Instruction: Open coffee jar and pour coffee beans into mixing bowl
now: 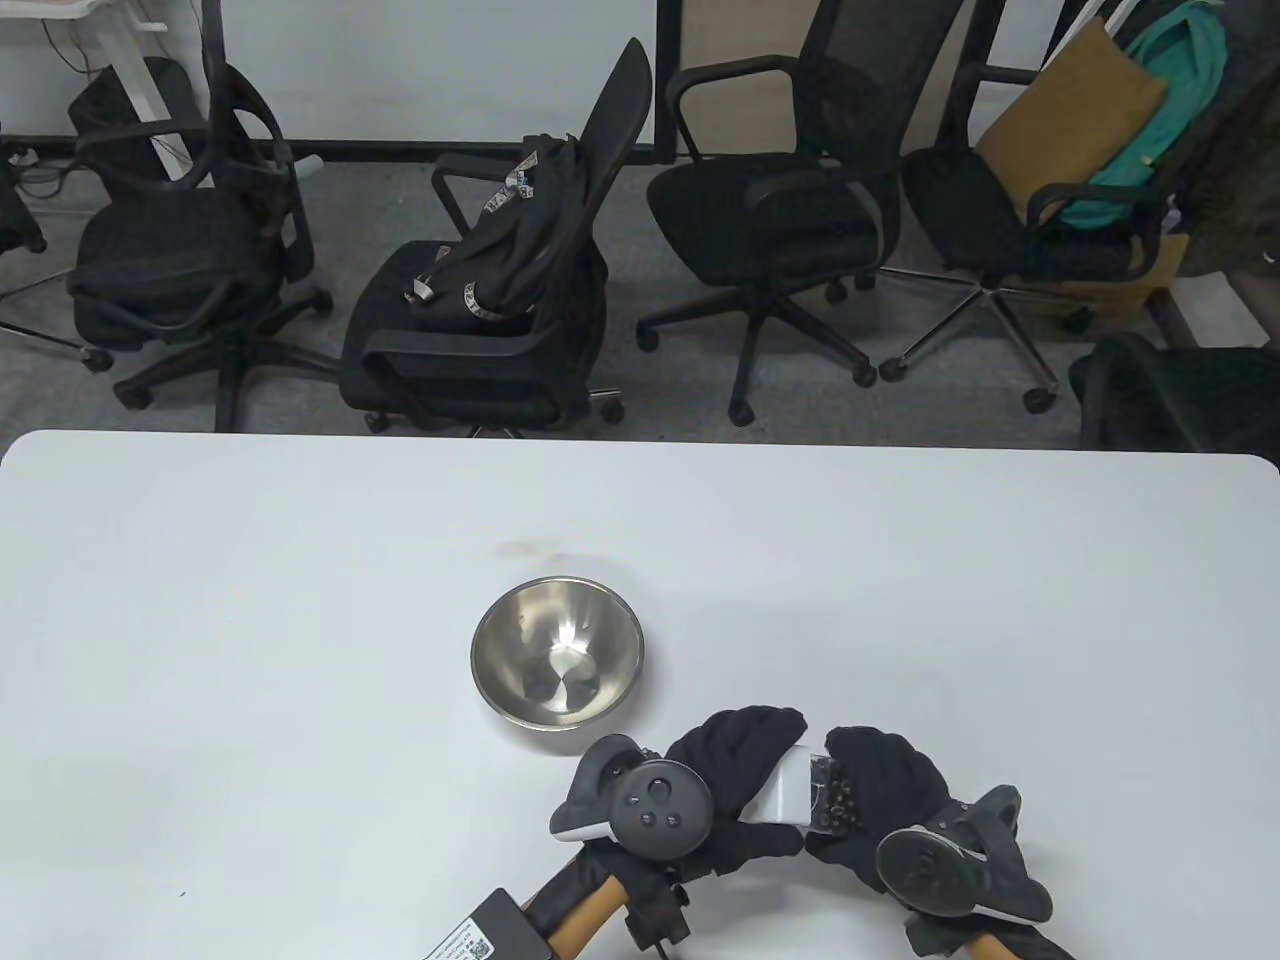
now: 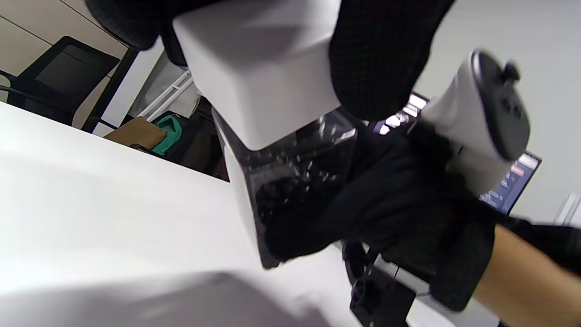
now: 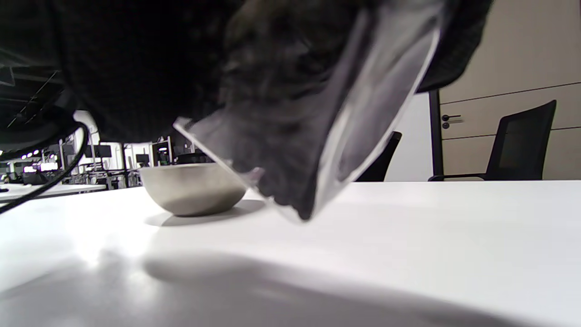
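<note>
Presently catalogued, 2 hands and 3 task items at the near edge of the table:

Coffee jar: clear square-sided container with dark beans inside, held tilted above the table between both hands, just right of and nearer than the bowl; in the right wrist view its lower corner hangs close over the tabletop, whether touching cannot be told.

Lid: white square cap, on the jar's left end in the table view; in the left wrist view it sits against the jar mouth (seated or loosened cannot be told).

Left hand: black glove, fingers wrapped over the lid, gripping it; tracker on its back.

Right hand: black glove, clasped around the jar body; in the left wrist view this hand covers the jar's lower half, its tracker white and dark grey.

Mixing bowl: stainless steel, upright on the table, nothing in it, just beyond and left of the hands; seen side-on in the right wrist view, apart from the jar.

Table: white, rounded far corners.

Background: 4 black office chairs beyond the table, 1 holding a tan cushion and a teal bag.
</note>
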A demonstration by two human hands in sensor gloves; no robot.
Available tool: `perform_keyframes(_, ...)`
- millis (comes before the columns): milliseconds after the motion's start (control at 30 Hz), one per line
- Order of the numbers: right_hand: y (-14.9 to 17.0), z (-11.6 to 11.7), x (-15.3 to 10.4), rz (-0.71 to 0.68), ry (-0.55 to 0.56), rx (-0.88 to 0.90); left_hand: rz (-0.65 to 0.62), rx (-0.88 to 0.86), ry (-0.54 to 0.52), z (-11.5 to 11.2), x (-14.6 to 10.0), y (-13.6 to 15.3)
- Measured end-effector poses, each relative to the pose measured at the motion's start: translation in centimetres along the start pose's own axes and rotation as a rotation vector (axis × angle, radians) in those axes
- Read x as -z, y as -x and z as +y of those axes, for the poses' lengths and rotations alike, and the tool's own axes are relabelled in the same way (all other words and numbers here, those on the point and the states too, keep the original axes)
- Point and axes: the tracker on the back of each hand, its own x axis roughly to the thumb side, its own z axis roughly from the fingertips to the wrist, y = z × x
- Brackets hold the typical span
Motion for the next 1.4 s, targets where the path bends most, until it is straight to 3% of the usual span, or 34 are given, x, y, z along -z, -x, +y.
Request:
perform_keyframes(167, 1.4, -0.4, -0.1, 0.064, 0.023, 0.038, 0.075, 0.020, 0.018, 1.6, -0.5, 0.7)
perform_keyframes(267, 2.1, -0.5, -0.2, 0.102, 0.040, 0.057, 0.159, 0.136, 0.144, 1.4, -0.5, 1.0)
perform_keyframes(533, 3.5, -0.5, -0.4, 0.165, 0.059, 0.092, 0.345, 0.368, 0.581, -2.8, -0.8, 3.4)
perform_keyframes(667, 3.8, -0.4, -0.5, 0.176, 0.052, 0.091, 0.406, 0.411, 0.689, -4.6, -1.1, 4.9)
perform_keyframes(867, 3.9, -0.5, -0.5, 0.185, 0.045, 0.083, 0.404, 0.502, 0.761, -6.3, -1.1, 5.2)
perform_keyframes(1100, 3.8, -0.4, -0.4, 0.178, 0.031, 0.073, 0.398, 0.531, 0.756, -6.0, -1.1, 4.7)
perform_keyframes(1200, 3.8, -0.4, -0.4, 0.180, 0.033, 0.077, 0.373, 0.486, 0.639, -4.2, -0.9, 4.0)
perform_keyframes(1400, 3.8, -0.3, -0.4, 0.178, 0.030, 0.074, 0.400, 0.253, 0.222, 2.2, -1.9, 4.0)
